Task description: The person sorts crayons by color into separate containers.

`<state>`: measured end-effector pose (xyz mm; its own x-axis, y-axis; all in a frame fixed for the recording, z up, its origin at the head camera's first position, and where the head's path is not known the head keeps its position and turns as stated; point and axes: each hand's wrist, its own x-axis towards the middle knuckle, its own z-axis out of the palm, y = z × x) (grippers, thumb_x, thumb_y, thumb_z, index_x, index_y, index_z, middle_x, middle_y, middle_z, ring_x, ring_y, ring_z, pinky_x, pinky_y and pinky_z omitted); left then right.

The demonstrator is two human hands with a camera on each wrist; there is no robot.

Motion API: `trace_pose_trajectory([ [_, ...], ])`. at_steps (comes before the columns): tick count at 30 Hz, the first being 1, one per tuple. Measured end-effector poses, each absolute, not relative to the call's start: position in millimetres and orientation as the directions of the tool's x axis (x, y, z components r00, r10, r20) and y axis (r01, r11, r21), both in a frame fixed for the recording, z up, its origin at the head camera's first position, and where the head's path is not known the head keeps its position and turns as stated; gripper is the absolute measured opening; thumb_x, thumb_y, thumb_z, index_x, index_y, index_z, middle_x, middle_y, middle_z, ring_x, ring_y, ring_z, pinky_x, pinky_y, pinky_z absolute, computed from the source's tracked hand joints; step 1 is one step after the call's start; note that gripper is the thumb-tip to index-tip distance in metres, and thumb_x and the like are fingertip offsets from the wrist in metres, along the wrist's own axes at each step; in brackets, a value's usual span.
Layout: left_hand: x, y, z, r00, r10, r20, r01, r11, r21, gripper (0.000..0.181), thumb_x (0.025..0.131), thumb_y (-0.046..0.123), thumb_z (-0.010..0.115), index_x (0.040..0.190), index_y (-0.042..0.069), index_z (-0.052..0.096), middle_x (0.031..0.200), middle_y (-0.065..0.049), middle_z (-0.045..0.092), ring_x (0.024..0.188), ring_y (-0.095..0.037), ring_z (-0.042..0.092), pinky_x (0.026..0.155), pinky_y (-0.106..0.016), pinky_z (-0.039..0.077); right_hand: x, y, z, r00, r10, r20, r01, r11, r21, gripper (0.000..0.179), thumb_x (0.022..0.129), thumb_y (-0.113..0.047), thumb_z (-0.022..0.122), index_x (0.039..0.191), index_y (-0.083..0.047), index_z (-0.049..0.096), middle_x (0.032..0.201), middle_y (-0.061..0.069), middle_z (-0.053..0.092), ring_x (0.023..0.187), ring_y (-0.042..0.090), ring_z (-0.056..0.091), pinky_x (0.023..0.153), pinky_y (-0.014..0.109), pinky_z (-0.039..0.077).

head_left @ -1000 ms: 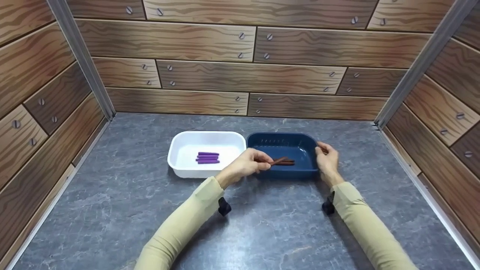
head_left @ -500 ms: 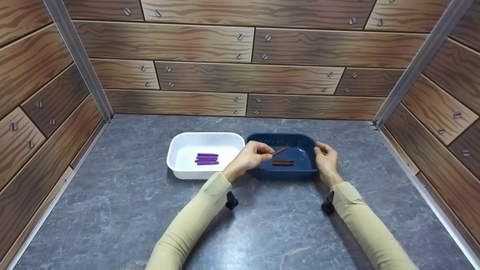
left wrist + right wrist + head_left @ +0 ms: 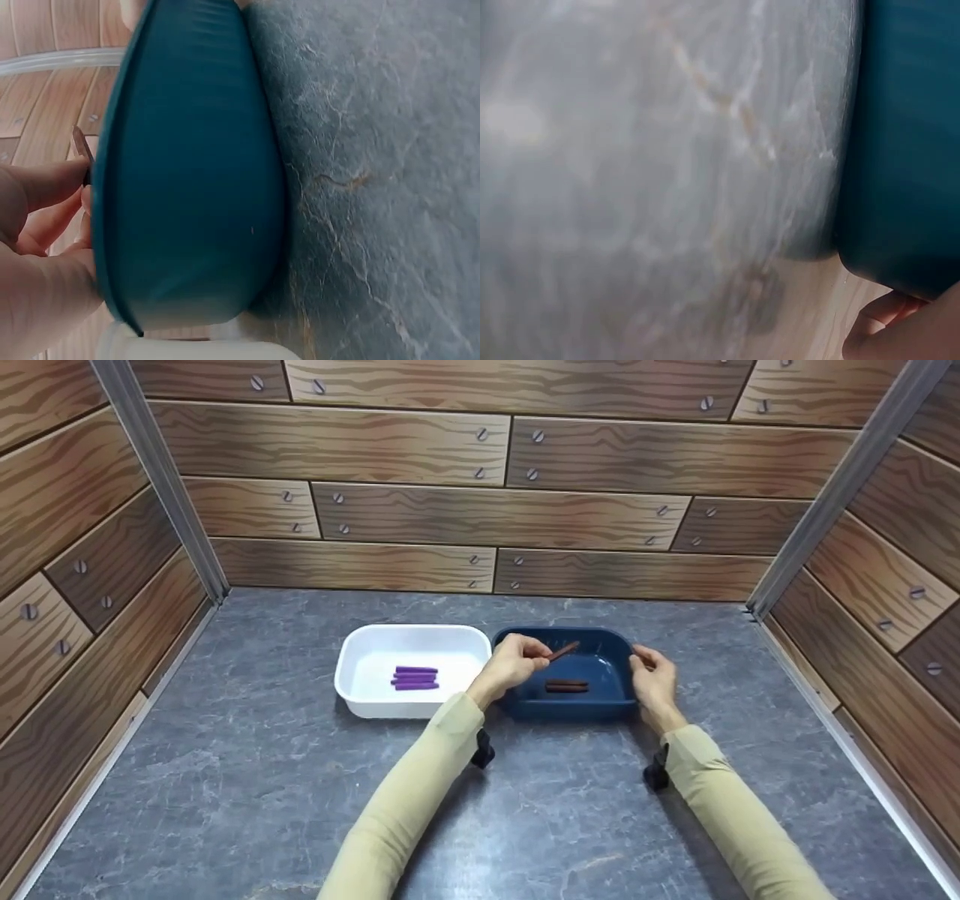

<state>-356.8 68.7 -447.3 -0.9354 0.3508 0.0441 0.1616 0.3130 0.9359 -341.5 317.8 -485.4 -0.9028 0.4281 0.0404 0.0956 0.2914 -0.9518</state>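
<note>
My left hand [image 3: 514, 661] pinches a thin brown stick [image 3: 564, 650] by its near end, above the left part of a dark blue tub [image 3: 570, 709]. The stick's tip points up and to the right. Below it, a few brown sticks [image 3: 567, 686] lie side by side on the tub's floor. At the tub's right end, my right hand [image 3: 654, 675] grips the rim. The left wrist view shows the tub's outer wall [image 3: 195, 165] and the stick [image 3: 82, 142] between thumb and finger. In the right wrist view, fingers [image 3: 885, 315] touch the tub's end.
Against the blue tub's left side stands a white tub [image 3: 412, 709] with several purple sticks [image 3: 415, 678] in a row. Both stand on a grey marbled table [image 3: 225, 780]. Wood-patterned walls [image 3: 420, 514] enclose the table at the back and sides.
My left hand has lifted one brown stick off the others, moving it up and slightly right over the tub. The right hand stays on the rim.
</note>
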Motion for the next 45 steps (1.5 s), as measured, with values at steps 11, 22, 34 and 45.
trace_pose_trajectory([
  [11, -370.1, 90.4, -456.4, -0.946, 0.321, 0.039, 0.148, 0.322, 0.935, 0.015, 0.088, 0.001, 0.069, 0.100, 0.003, 0.077, 0.098, -0.009, 0.074, 0.078, -0.009, 0.058, 0.069, -0.021, 0.048, -341.8, 317.8, -486.2, -0.897, 0.439, 0.043, 0.089, 0.275, -0.957, 0.038, 0.102, -0.011, 0.047, 0.138, -0.002, 0.054, 0.132, 0.017, 0.055, 0.106, 0.016, 0.049, 0.085, 0.020, 0.041],
  [22, -378.7, 101.4, -466.5, -0.994, 0.103, -0.037, 0.001, 0.344, 0.939, 0.013, 0.076, 0.004, 0.081, 0.089, 0.006, 0.079, 0.097, -0.004, 0.074, 0.087, -0.015, 0.065, 0.074, -0.026, 0.053, -342.0, 317.9, -487.9, -0.901, 0.432, 0.043, 0.088, 0.278, -0.956, 0.039, 0.103, -0.012, 0.046, 0.139, -0.002, 0.053, 0.132, 0.019, 0.054, 0.112, 0.020, 0.050, 0.086, 0.021, 0.041],
  [34, -383.1, 108.9, -470.0, -0.997, 0.047, -0.061, -0.036, 0.409, 0.912, 0.013, 0.071, -0.003, 0.082, 0.081, 0.005, 0.079, 0.086, -0.006, 0.075, 0.072, -0.012, 0.066, 0.071, -0.025, 0.056, -340.4, 318.6, -485.7, -0.901, 0.433, 0.028, 0.106, 0.281, -0.954, 0.039, 0.103, -0.013, 0.046, 0.140, -0.003, 0.052, 0.131, 0.016, 0.054, 0.105, 0.016, 0.050, 0.083, 0.020, 0.042],
  [45, -383.4, 108.8, -472.8, -0.998, 0.060, -0.021, 0.016, 0.555, 0.832, 0.013, 0.074, -0.002, 0.078, 0.085, 0.006, 0.080, 0.089, -0.004, 0.076, 0.091, -0.019, 0.070, 0.082, -0.027, 0.055, -341.4, 318.5, -485.9, -0.897, 0.441, 0.042, 0.099, 0.292, -0.951, 0.038, 0.102, -0.012, 0.046, 0.138, -0.001, 0.053, 0.131, 0.018, 0.055, 0.109, 0.020, 0.051, 0.085, 0.021, 0.042],
])
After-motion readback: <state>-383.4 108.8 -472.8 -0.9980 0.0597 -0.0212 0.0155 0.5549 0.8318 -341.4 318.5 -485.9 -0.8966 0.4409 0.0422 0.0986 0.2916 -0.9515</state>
